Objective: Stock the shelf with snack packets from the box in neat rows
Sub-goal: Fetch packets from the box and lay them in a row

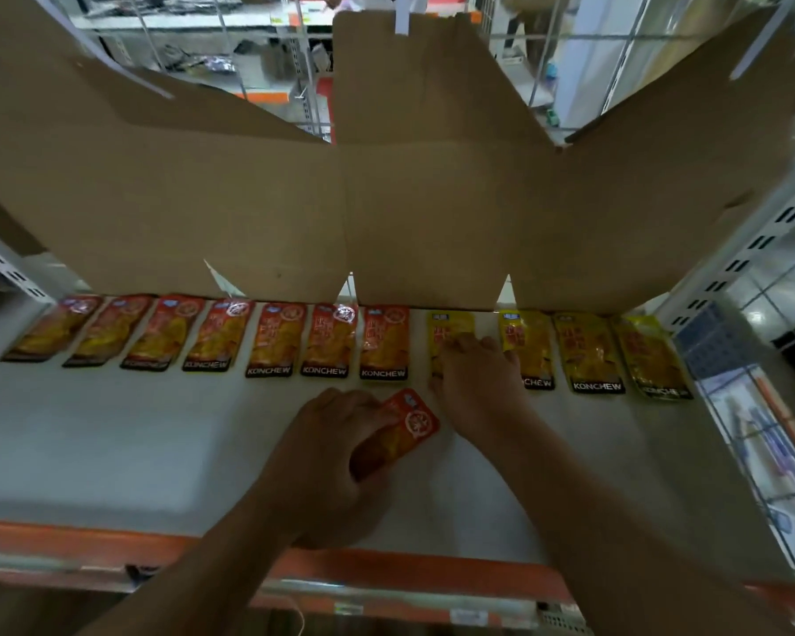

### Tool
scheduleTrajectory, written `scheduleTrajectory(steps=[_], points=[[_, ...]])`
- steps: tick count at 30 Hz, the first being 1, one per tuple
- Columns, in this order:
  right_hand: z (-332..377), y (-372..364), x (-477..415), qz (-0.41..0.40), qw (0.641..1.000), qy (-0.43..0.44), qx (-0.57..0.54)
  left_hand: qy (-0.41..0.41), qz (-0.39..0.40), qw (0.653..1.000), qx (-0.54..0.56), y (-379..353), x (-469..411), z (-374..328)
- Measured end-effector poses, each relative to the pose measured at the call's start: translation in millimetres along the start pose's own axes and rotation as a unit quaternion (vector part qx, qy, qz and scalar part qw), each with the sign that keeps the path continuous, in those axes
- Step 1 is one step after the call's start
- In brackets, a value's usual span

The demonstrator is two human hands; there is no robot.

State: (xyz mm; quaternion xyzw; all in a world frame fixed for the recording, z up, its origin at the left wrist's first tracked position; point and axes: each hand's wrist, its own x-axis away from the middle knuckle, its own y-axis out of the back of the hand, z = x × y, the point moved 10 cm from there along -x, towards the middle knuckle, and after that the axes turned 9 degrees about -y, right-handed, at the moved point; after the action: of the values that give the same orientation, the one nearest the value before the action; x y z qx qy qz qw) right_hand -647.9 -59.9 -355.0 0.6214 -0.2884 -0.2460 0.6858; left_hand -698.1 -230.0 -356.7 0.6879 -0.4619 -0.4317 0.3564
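Hands split the work. The left hand (336, 452) curls round a red packet (409, 426), holding it tilted low at the white shelf (111, 442) (touching it or just above, I cannot tell). The right hand (478, 383) lies with fairly straight fingers on a yellow packet (450, 325), pressing it flat between the red row (276, 337) and the other yellow packets (588, 351).

To do this step well, I judge the pressed packet should be squared up, its lower edge level with its neighbours and its gaps matched to theirs, before the red one is laid down.

An opened-out cardboard box (249, 199) stands along the back of the shelf, just behind the row. It holds nothing, and no filled box shows.
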Motion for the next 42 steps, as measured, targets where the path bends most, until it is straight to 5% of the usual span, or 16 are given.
scheduleTrajectory(steps=[26,42], points=[[11,24,3,-0.076,0.991,-0.037,-0.099,0.000,-0.041,0.999,0.035,14,7,10],[222,27,4,-0.088,0.974,0.133,-0.163,0.192,-0.175,0.964,-0.057,141,127,165]])
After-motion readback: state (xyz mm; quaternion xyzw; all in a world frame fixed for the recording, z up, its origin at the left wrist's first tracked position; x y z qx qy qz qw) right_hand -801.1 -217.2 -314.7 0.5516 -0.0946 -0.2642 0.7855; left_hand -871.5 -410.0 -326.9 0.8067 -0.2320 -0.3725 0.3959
